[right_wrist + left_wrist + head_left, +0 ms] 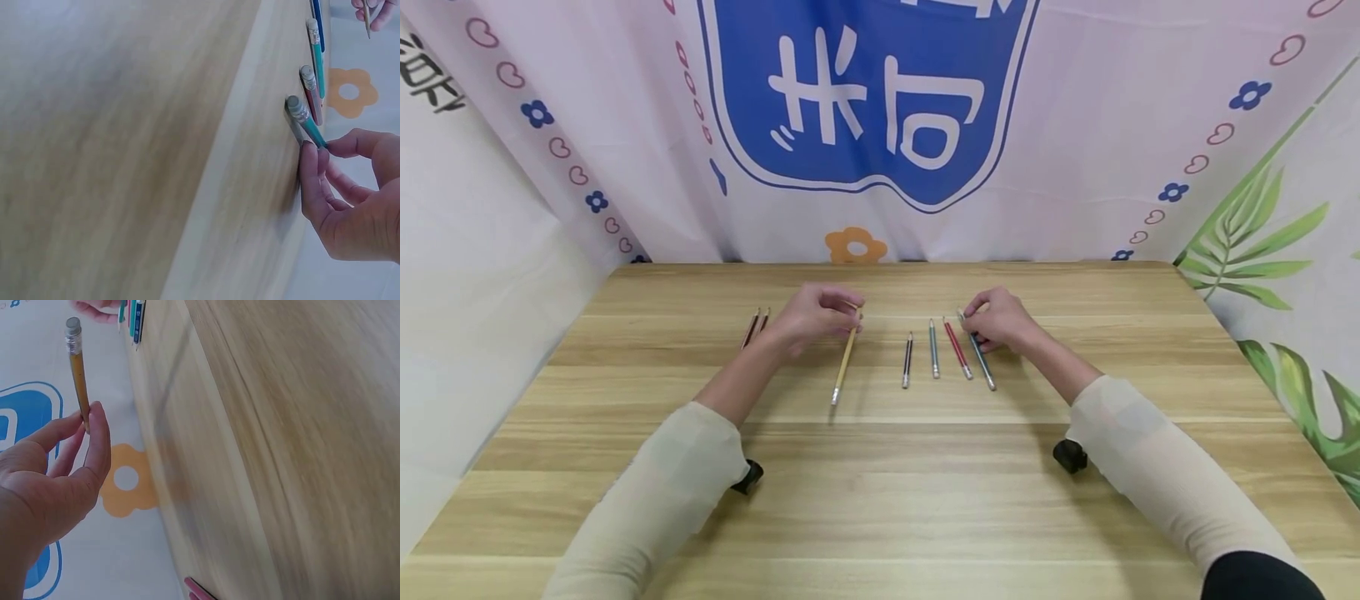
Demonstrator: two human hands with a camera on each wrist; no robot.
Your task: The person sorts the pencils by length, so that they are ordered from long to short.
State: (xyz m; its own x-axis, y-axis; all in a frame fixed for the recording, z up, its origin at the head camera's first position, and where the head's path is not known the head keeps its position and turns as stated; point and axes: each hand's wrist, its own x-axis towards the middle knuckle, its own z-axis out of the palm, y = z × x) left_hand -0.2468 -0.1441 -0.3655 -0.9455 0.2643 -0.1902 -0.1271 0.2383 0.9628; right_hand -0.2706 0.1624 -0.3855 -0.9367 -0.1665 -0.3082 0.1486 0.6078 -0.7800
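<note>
My left hand pinches a yellow pencil near its far end. In the left wrist view this pencil is raised off the table, eraser away from the fingertips. On the right, my right hand pinches a teal pencil between thumb and fingers; its eraser end appears close to the tabletop. Between the hands lie a dark pencil, another teal pencil and a red pencil, side by side with erasers toward me.
Two dark reddish pencils lie left of my left hand, partly hidden by that forearm. Behind the wooden table hangs a printed curtain along its far edge. Black wrist devices show under both sleeves.
</note>
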